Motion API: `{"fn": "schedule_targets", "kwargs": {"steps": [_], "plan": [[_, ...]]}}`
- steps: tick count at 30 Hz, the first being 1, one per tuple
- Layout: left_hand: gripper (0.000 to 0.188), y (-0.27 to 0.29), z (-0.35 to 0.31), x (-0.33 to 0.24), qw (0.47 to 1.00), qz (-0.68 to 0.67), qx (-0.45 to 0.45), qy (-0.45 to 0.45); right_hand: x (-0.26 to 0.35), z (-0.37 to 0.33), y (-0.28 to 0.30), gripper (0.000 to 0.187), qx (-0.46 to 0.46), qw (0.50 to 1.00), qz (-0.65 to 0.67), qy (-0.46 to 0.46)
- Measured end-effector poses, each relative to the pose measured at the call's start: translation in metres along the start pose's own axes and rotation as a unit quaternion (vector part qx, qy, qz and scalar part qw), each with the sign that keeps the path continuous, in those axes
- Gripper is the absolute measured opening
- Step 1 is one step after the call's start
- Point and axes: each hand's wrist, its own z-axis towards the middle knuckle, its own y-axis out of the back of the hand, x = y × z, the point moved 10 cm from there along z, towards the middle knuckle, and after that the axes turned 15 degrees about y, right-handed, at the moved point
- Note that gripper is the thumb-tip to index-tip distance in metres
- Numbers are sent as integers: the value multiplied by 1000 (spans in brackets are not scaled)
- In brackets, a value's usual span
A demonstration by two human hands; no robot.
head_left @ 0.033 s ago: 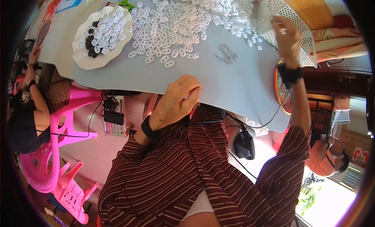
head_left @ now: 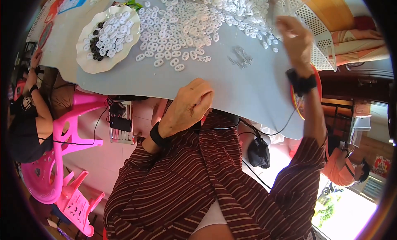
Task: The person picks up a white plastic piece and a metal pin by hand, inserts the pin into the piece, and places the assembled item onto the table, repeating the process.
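Observation:
My left hand point(head_left: 188, 103) rests at the table's front edge, closed with its fingers curled inward. Whatever it may hold is hidden inside. At the upper right my right hand point(head_left: 297, 37) is raised beside a white perforated plastic basket point(head_left: 324, 43). Its bent fingers are smeared by motion, so their grip is unclear. White oval plastic pieces with two holes point(head_left: 169, 46) are spread over the far middle of the table, heaped higher toward the back. Between the hands lies a small cluster of thin metal pieces point(head_left: 240, 57).
A scalloped cream plate point(head_left: 87, 62) at left holds white and black pieces. A round red-rimmed tray point(head_left: 317, 81) sits partly behind my right wrist. Pink plastic chairs point(head_left: 66, 128) stand at left, near a seated person point(head_left: 31, 128). Another person point(head_left: 343, 169) is at far right.
My right hand has shifted a little left, away from the basket. The left hand is still in the same place.

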Motion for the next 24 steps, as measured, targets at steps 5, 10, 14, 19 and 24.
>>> {"fn": "schedule_targets", "kwargs": {"steps": [5,10,14,19,24], "plan": [[2,-2,1,6,1000,-9,17,12,103,-13,-105,12,152,959,240,-11],[1,-5,3,3,1000,-11,23,18,101,-26,-128,11,187,957,218,-52],[2,-3,4,5,999,-19,25,31,102,-28,-127,10,177,954,236,-45],[11,3,10,25,981,-142,20,134,103,-29,-110,7,143,938,298,-107],[31,-13,24,36,881,-403,67,239,106,-38,-87,8,35,896,417,-148]]}}
